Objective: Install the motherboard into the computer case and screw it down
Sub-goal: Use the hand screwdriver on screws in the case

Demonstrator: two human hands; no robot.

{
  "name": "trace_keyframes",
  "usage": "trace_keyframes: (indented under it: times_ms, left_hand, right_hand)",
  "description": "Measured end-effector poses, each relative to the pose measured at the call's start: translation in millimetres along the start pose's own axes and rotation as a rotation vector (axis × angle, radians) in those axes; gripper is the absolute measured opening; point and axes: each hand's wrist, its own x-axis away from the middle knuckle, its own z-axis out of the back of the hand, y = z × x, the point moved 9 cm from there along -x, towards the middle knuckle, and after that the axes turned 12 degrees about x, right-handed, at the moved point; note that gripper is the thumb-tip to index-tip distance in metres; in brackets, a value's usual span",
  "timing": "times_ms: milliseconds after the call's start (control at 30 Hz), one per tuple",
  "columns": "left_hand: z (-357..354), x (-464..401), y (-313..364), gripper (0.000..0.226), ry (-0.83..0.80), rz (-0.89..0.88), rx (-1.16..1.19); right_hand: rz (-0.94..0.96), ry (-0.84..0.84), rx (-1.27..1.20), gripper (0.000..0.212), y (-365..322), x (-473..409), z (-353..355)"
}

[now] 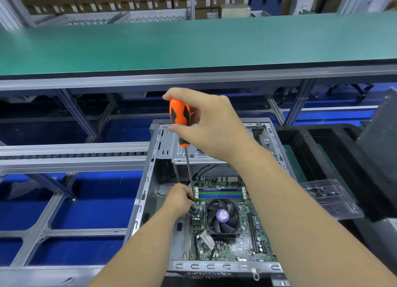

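Note:
A green motherboard (225,247) with a black CPU fan (222,217) lies flat inside the open grey computer case (148,192). My right hand (211,127) grips the orange and black handle of a screwdriver (180,117), held almost upright above the case. Its long shaft runs down to the board's left edge near the memory slots. My left hand (179,199) is down inside the case, its fingers pinching the shaft near the tip; the tip and any screw under it are hidden by the fingers.
A clear plastic tray (328,195) holding several small screws sits right of the case. Black trays (311,140) and a dark panel (380,136) stand further right. A green shelf (193,44) runs above; metal rails over blue flooring lie left.

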Motion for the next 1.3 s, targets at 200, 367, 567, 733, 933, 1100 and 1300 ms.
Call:
trace_keyframes:
  times_ms: [200, 367, 567, 733, 933, 1100, 1300]
  left_hand:
    - [2, -1, -2, 0.036, 0.03, 0.019, -0.004]
    - [2, -1, -3, 0.04, 0.043, 0.04, 0.016]
    - [2, -2, -1, 0.04, 0.041, 0.014, -0.006]
    - [1, -3, -1, 0.043, 0.039, -0.003, -0.019]
    - [0, -4, -5, 0.037, 0.037, 0.009, -0.025]
    - [0, -6, -6, 0.035, 0.047, -0.008, -0.031]
    - [0, -5, -6, 0.034, 0.051, -0.008, -0.079]
  right_hand:
    - [-0.008, 0.012, 0.002, 0.045, 1, 2, 2]
    - [-0.012, 0.029, 0.004, 0.045, 3, 3, 5]
    - [0.0, 0.042, -0.006, 0.045, 4, 4, 4]
    - [-0.002, 0.043, -0.014, 0.046, 9, 3, 4]
    - [-0.008, 0.056, -0.024, 0.046, 13, 6, 5]
    - [-0.007, 0.05, -0.02, 0.047, 11, 7, 5]
    - [0.001, 0.043, 0.01, 0.047, 7, 8, 5]
